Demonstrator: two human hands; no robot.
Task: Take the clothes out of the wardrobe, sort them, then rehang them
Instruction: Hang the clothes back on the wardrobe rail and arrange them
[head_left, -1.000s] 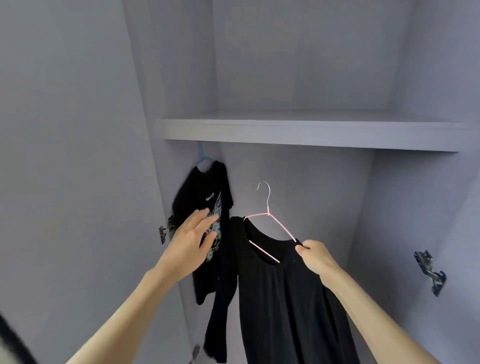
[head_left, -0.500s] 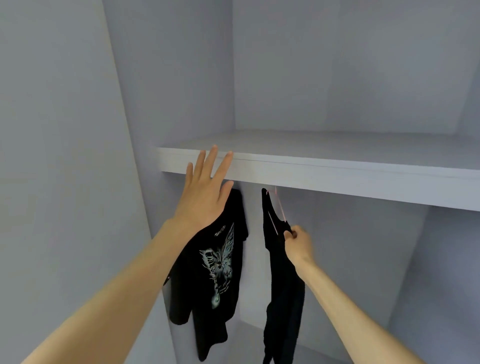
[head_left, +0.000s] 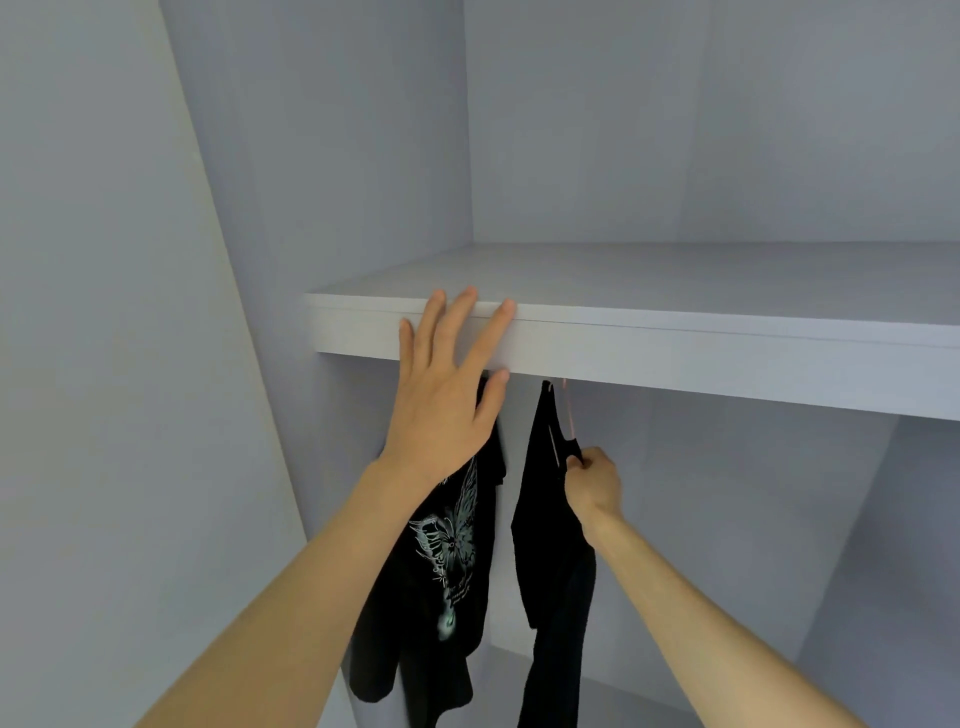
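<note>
Left hand (head_left: 447, 395), fingers spread flat on the shelf (head_left: 675, 353) edge above the butterfly T-shirt (head_left: 447, 561); right hand (head_left: 592, 480) pinching the pink hanger (head_left: 570, 415) bearing the plain black garment (head_left: 545, 545), whose unseen hook may miss its hidden support and drop, inside a grey wardrobe (head_left: 322, 156).

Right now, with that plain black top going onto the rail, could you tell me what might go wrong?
1. The shelf hides the rail and the pink hanger hook, so the right hand works blind; the hook may miss and the plain black top could drop.
2. The right hand pinches cloth with the hanger; letting go may tug the top off its shoulder.
3. The butterfly T-shirt hangs close and could get snagged.
</note>
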